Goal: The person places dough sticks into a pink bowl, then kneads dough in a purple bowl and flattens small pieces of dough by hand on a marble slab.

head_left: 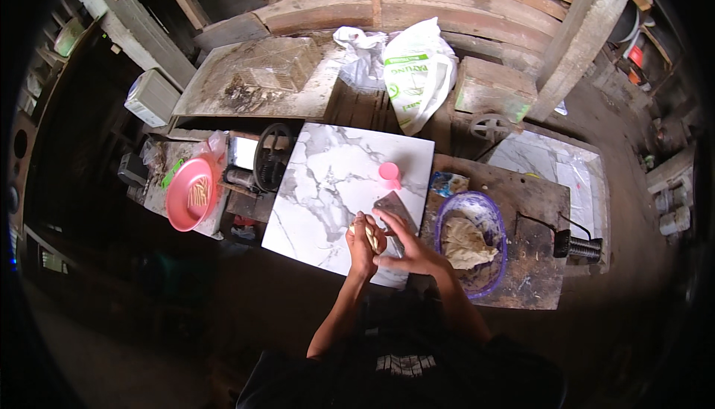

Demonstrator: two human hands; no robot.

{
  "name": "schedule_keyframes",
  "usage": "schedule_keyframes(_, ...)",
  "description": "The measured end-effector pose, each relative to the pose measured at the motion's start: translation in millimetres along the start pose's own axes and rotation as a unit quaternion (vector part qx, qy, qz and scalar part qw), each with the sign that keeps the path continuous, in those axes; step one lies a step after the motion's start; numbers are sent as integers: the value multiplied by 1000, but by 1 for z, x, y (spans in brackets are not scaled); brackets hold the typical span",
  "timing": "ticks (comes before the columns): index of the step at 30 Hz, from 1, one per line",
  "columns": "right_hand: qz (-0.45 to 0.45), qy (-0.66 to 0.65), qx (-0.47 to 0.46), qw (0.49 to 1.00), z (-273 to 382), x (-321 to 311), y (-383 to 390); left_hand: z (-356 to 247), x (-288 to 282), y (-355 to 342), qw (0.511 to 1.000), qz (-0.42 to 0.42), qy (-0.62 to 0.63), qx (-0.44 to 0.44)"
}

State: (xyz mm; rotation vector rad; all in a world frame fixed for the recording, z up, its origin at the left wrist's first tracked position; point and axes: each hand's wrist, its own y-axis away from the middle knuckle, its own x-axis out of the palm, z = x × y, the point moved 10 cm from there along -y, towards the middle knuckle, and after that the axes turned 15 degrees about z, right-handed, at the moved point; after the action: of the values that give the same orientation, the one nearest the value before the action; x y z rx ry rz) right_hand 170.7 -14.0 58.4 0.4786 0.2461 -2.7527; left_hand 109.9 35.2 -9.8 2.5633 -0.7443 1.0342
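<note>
left hand [360,249]: grasping pale dough [372,238]
right hand [410,252]: uncurled, just beside it
purple basin [503,239]: bigger dough lump [465,245]

Black shirt [477,368], pale blocky print [406,365] on it, bare left forearm [339,316], bare right forearm [461,299]

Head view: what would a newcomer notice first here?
The bright, marble-patterned board probably stands out first, in the centre, with a pink cup on it and, over its near part, the left hand holding a pale lump. Left of it, a pink basin holds pale strips; to the right, a purple-rimmed tub holds dough.
</note>
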Motion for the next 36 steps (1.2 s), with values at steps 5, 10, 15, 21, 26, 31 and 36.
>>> schedule_keyframes(5, -148, -64, 2, 987, -29, -16, -29, -26, 17, -8, 986, 144, -78, 28)
schedule_keyframes(10, -171, -71, -82, 979, -19, -11, -67, -23, 4, -26, 993, 97, -53, 32)
schedule_keyframes(15, -255, 67, -108, 959, 42, -3, -75, -48, -18, -41, 985, 118, -55, 115)
schedule_keyframes(21, -504, 1, -54, 862, -1, -39, -40, -29, 23, -48, 983, 163, -63, -50)
schedule_keyframes(26, -487, -300, -132, 809, -65, -64, -23, -42, 49, -49, 932, 266, -245, 12)
schedule_keyframes(31, -446, -322, 42, 834, -77, -29, -46, -64, 57, -48, 791, 258, -505, 229)
schedule_keyframes(36, -315, -480, -66, 816, -42, -2, -72, -78, 28, -60, 903, 202, -329, 186)
